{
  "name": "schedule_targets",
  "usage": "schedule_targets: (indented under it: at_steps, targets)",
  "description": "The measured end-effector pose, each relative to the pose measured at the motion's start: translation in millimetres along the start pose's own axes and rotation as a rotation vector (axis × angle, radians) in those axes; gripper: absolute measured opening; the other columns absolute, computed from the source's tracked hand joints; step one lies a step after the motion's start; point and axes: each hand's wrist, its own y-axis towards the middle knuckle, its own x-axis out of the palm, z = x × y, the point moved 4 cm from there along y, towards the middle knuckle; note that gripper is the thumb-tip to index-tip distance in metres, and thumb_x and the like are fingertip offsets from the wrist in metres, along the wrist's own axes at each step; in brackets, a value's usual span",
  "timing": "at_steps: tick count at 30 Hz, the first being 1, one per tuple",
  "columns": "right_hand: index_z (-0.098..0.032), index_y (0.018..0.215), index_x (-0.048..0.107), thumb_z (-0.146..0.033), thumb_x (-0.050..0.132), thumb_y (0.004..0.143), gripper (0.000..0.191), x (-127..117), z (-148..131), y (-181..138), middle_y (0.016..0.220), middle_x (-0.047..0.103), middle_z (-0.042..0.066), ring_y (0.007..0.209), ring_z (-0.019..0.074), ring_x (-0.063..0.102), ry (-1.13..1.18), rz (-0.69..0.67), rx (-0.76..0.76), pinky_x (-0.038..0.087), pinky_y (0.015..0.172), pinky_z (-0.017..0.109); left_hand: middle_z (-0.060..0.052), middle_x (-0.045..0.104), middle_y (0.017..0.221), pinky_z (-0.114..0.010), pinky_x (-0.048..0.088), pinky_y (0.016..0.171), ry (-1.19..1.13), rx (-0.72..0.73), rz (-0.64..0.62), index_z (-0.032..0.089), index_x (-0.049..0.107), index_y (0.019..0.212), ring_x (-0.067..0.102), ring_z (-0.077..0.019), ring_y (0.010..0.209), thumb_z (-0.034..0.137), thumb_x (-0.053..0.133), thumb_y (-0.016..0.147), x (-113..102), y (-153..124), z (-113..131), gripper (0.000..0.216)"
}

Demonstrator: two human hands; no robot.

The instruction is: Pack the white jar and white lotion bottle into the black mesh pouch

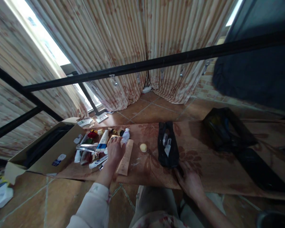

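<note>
Black bag [172, 161] sits on the cloth-covered table [144, 172], long axis running from the person's side toward the curtains [123, 41]. Clear and white small items [167, 144] show in it.

Right hand [191, 182] is the nearer of the 2, at the bag's near right corner: thumb and fingers spread slightly apart, seemingly touching its edge. Whether they pinch it, can't tell. Bag lies ahead and a bit left of those fingers.

Left hand [115, 151] is well left of the bag, over a pile of tubes and bottles [103, 142]. Fingers bent down into it; tips covered, so opening and hold can't be told. From this hand the bag lies to the right, with the beige tube [125, 158] and yellow ball [143, 147] between. Beige tube is just beside the left hand, long axis roughly parallel to the bag's. Ball is apart from both hands, nearer the bag than the tube is.

Further left of the bag, past the pile: cardboard box [68, 144], dark stuff inside, unclear. Well right of the bag: dark plastic bag [211, 134] and flat black thing [263, 171], too dark to identify. Bag's bottom hidden; labels unreadable.
</note>
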Motion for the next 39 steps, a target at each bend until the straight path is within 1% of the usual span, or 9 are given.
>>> schedule_targets:
  at_steps: [6,12,18,24,26,28,33,36,39]
  targets:
    - [-0.021,0.113,0.055,-0.031,0.039,0.089,0.031,-3,-5,2,0.107,0.059,0.006,0.089,0.0179,0.061,0.029,0.010,0.018,0.050,0.076,0.032,-0.015,0.064,0.110,-0.048,0.037,0.090,0.158,-0.010,-0.179,0.019,0.059,0.112,0.053,-0.0351,0.110,0.036,0.047,0.084,21,45,13,0.035]
    - [-0.022,0.116,0.054,-0.030,0.037,0.090,0.032,-4,-7,3,0.108,0.059,0.006,0.087,0.0177,0.062,0.014,-0.035,0.045,0.049,0.076,0.031,-0.019,0.065,0.105,-0.045,0.042,0.085,0.180,-0.057,-0.367,0.015,0.052,0.110,0.058,-0.0357,0.105,0.047,0.055,0.076,49,57,11,0.047]
    - [-0.022,0.114,0.056,-0.030,0.039,0.089,0.031,-4,-6,3,0.109,0.059,0.006,0.086,0.0168,0.062,0.019,-0.018,0.046,0.049,0.073,0.029,-0.018,0.066,0.105,-0.044,0.041,0.086,0.152,-0.091,-0.329,0.016,0.046,0.113,0.059,-0.0345,0.106,0.039,0.055,0.074,47,51,13,0.046]
    - [-0.022,0.114,0.055,-0.030,0.039,0.089,0.031,-2,-4,2,0.109,0.059,0.006,0.087,0.0168,0.062,0.011,-0.007,0.041,0.049,0.074,0.029,-0.015,0.068,0.097,-0.054,0.029,0.096,0.086,-0.082,-0.168,0.017,0.048,0.113,0.061,-0.0352,0.101,0.042,0.051,0.076,25,47,19,0.044]
    - [-0.022,0.114,0.055,-0.031,0.039,0.089,0.031,-2,-4,2,0.109,0.059,0.006,0.085,0.0168,0.062,0.007,-0.022,0.048,0.049,0.073,0.030,-0.012,0.069,0.097,-0.055,0.028,0.098,-0.038,-0.082,-0.120,0.019,0.050,0.115,0.061,-0.0336,0.102,0.041,0.051,0.077,13,50,20,0.044]
    - [-0.022,0.115,0.054,-0.031,0.038,0.090,0.031,-2,-4,2,0.110,0.059,0.006,0.086,0.0174,0.062,0.002,-0.034,0.057,0.048,0.073,0.030,-0.009,0.069,0.094,-0.048,0.038,0.093,-0.262,-0.103,-0.093,0.019,0.051,0.116,0.063,-0.0298,0.096,0.038,0.052,0.078,3,52,20,0.043]
    - [-0.022,0.116,0.053,-0.031,0.037,0.091,0.032,-1,-5,3,0.110,0.058,0.007,0.087,0.0181,0.061,0.011,-0.056,0.066,0.048,0.074,0.031,-0.006,0.068,0.091,-0.032,0.052,0.072,-1.047,-0.149,-0.055,0.017,0.060,0.105,0.065,-0.0208,0.081,0.038,0.046,0.081,-20,35,32,0.035]
    - [-0.022,0.116,0.054,-0.032,0.037,0.090,0.032,-3,-6,3,0.110,0.058,0.007,0.088,0.0183,0.062,0.014,-0.053,0.074,0.049,0.074,0.031,-0.008,0.067,0.077,-0.032,0.055,0.062,-1.282,-0.258,-0.284,0.014,0.063,0.096,0.066,-0.0216,0.075,0.041,0.036,0.087,-27,3,56,0.039]
    - [-0.021,0.116,0.054,-0.032,0.036,0.091,0.032,-4,-7,3,0.111,0.058,0.007,0.089,0.0181,0.061,0.029,-0.055,0.065,0.049,0.076,0.031,-0.012,0.068,0.085,-0.029,0.055,0.055,-1.488,-0.294,-0.542,0.011,0.059,0.104,0.067,-0.0223,0.075,0.042,0.036,0.088,-38,-29,89,0.042]
